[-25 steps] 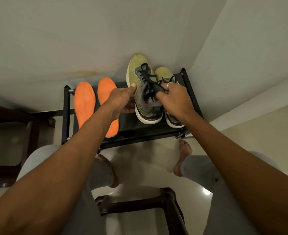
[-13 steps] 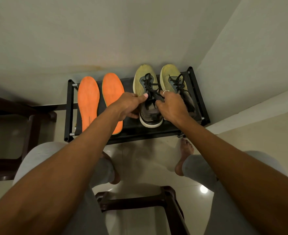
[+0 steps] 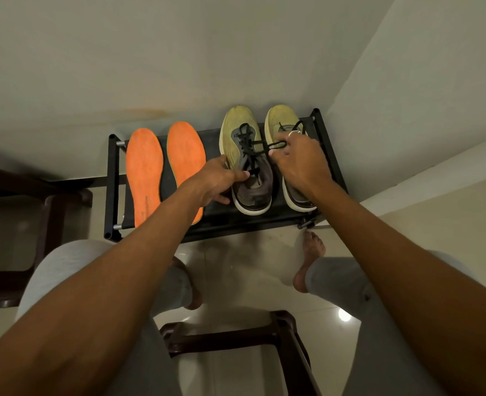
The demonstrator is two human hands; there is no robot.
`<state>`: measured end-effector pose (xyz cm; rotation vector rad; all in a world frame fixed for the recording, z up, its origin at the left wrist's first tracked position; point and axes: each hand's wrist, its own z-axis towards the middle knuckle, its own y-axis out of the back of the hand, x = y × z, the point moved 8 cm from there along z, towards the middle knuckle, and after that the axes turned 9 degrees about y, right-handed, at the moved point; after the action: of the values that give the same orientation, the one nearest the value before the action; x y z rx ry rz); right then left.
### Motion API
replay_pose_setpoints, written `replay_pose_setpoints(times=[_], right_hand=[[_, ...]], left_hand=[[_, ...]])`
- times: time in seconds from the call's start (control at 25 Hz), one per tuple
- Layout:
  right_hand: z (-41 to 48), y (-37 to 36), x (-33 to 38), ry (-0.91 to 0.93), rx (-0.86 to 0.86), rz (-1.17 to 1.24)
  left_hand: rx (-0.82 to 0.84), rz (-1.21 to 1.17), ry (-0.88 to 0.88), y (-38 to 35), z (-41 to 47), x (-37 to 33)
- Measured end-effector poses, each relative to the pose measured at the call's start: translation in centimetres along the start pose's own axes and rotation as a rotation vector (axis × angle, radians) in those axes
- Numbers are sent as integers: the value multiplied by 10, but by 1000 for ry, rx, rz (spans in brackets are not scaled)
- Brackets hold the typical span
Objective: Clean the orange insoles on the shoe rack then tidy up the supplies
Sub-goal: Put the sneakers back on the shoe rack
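Note:
Two orange insoles lie side by side on the left half of the black shoe rack (image 3: 112, 184): the left insole (image 3: 144, 172) and the right insole (image 3: 186, 155), whose lower end my left forearm hides. To their right stand two yellow-green sneakers with black laces, the left sneaker (image 3: 246, 155) and the right sneaker (image 3: 283, 121). My left hand (image 3: 217, 181) grips the left sneaker at its collar, thumb on the tongue. My right hand (image 3: 299, 161) pinches a black lace loop (image 3: 276, 144) of that sneaker and covers much of the right sneaker.
The rack stands in a corner against pale walls. A dark wooden stool (image 3: 236, 338) is under me between my knees, and another dark piece of furniture (image 3: 16, 238) sits at the left. My bare feet rest on the glossy tiled floor (image 3: 250, 267).
The tilted left sneaker has been set flat on the rack beside the other. My right hand has moved right, drawing a lace loop sideways; my left hand stays at the shoe's collar.

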<state>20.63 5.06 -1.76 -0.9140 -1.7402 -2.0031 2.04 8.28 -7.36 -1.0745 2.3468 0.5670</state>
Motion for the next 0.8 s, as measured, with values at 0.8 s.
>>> replay_pose_setpoints(times=[0.8], right_hand=[[-18, 11, -73, -353, 278, -156]], left_hand=[[-34, 32, 3, -16, 5, -8]])
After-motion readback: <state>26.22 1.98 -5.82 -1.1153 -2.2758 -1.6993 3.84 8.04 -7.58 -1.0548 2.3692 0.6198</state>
